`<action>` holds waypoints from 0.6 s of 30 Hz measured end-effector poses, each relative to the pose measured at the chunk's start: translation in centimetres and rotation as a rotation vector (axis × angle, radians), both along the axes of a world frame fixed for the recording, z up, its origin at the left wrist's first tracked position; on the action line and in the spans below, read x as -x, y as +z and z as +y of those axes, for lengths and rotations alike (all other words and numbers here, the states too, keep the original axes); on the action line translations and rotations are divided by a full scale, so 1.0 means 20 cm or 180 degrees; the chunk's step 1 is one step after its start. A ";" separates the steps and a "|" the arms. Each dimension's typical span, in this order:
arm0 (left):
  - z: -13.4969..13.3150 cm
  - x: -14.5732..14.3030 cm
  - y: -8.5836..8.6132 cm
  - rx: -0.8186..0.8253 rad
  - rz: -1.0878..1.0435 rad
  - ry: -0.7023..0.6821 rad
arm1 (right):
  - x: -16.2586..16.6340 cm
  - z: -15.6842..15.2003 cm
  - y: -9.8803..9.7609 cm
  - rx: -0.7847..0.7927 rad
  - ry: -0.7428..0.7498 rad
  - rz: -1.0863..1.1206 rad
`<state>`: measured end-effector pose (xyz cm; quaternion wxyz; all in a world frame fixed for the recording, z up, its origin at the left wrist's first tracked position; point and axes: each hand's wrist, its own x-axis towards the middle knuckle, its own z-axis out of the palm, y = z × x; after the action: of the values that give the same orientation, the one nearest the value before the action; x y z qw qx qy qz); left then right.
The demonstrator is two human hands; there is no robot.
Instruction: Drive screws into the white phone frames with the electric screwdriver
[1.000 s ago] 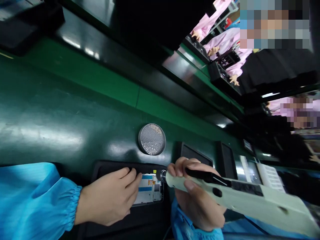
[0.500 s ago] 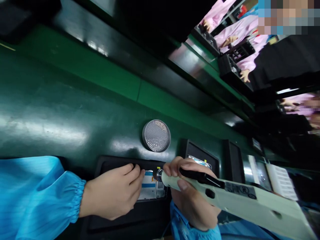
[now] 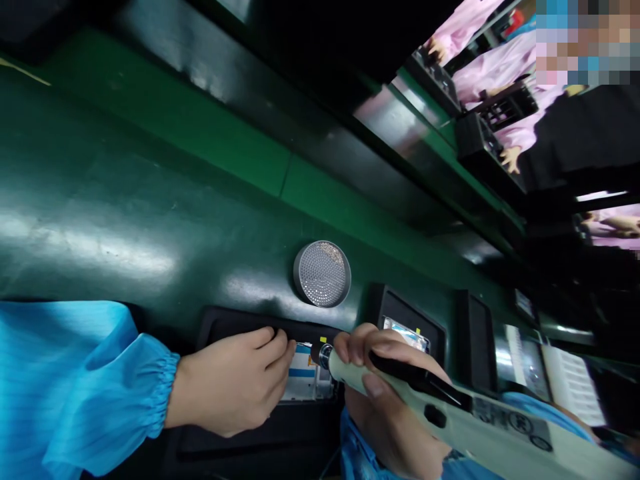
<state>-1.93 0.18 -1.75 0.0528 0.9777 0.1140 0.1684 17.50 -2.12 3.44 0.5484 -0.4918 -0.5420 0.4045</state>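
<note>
My right hand (image 3: 395, 393) is wrapped round a pale green electric screwdriver (image 3: 450, 413) with a black lever. Its dark tip points left, over the upper edge of a phone frame (image 3: 307, 390) that shows silver and blue with a small yellow tab. This frame sits in a black tray (image 3: 240, 440). My left hand (image 3: 235, 380) reaches over the tray's left part, its fingers pressed together at the frame, close to the screwdriver tip. What those fingertips hold, if anything, is hidden.
Just beyond the tray, a round dish with a perforated face (image 3: 323, 273) holds tiny screws along its far side. Another black tray (image 3: 435, 327) with a phone part stands to the right, then a further dark tray (image 3: 477, 340) and a white slotted rack (image 3: 573, 383). Co-workers in pink sleeves (image 3: 500, 67) sit across.
The whole view has shifted, so the bench things appear slightly farther right. Both hands and the screwdriver keep nearly the same place over the phone frame.
</note>
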 end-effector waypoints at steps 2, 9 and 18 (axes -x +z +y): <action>0.00 0.00 0.00 0.0010 -0.0004 -0.0003 | 0.01 0.00 0.00 -0.0030 -0.0071 -0.0021; 0.00 -0.01 -0.01 0.0033 0.0032 -0.0033 | 0.02 -0.01 0.03 0.0053 -0.0047 0.0065; 0.00 0.00 0.02 0.0199 0.0003 0.0057 | 0.01 -0.02 0.00 -0.0005 0.0042 0.0075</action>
<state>-1.85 0.14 -1.28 0.0818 0.9746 0.1280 0.1647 17.27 -2.60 3.37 0.5525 -0.4830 -0.5391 0.4134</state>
